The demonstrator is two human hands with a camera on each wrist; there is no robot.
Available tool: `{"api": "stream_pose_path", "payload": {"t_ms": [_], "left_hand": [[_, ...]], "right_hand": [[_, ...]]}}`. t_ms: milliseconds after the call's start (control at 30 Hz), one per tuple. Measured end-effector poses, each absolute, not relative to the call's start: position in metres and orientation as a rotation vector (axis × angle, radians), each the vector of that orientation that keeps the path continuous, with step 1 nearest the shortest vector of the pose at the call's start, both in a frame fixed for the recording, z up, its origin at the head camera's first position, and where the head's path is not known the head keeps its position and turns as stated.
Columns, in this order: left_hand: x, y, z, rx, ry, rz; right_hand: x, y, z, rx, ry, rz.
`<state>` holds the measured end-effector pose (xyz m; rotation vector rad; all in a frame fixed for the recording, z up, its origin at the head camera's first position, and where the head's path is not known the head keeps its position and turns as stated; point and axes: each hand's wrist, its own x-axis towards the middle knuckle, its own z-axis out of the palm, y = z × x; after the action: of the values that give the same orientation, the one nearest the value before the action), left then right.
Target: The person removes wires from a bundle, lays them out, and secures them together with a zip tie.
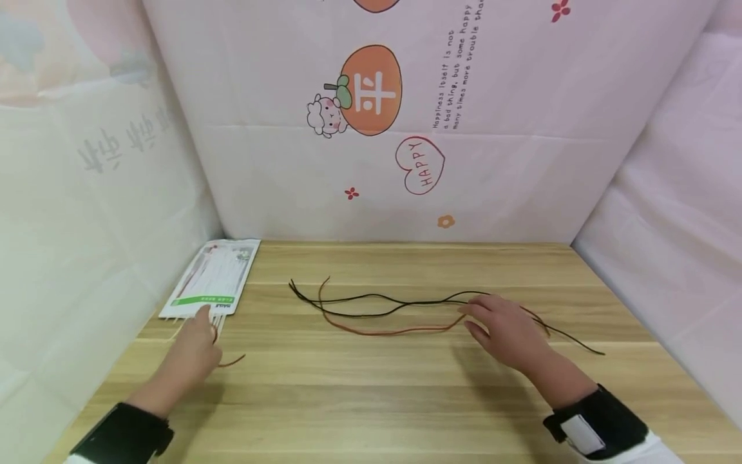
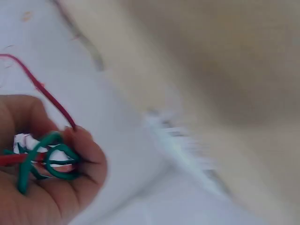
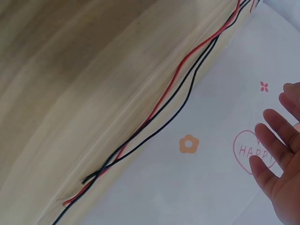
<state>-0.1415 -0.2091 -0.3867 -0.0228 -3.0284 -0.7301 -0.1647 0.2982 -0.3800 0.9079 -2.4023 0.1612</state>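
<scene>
The left hand (image 1: 194, 351) curled its grip round a small tangle of green and red wires (image 2: 47, 159) near the white packet (image 1: 213, 277). The right hand (image 1: 504, 332), fingers straight and holding nothing, hovered over the long red and black wires (image 1: 377, 309) lying across the table (image 1: 371, 399).

Wooden table (image 1: 406, 399) between pale pink patterned cloth walls (image 1: 522, 161)

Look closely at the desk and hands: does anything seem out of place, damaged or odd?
Nothing looks damaged or spilled. The black and red cords lie loose and crossed on the wooden table, under the open right hand. The left hand holds a small tangle of green and red cord near the white packet.
</scene>
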Motion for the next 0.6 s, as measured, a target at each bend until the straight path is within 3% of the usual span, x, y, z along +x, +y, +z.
{"api": "stream_pose_path", "payload": {"t_ms": [200, 600], "left_hand": [[-0.164, -0.158, -0.353, -0.275, -2.894, -0.855], [-0.191, -0.068, -0.345, -0.553, -2.828, -1.263]], "right_hand": [[-0.169, 0.288, -0.375, 0.931, -2.4, 0.169], [-0.174, 0.222, -0.362, 1.132, -2.25, 0.227]]}}
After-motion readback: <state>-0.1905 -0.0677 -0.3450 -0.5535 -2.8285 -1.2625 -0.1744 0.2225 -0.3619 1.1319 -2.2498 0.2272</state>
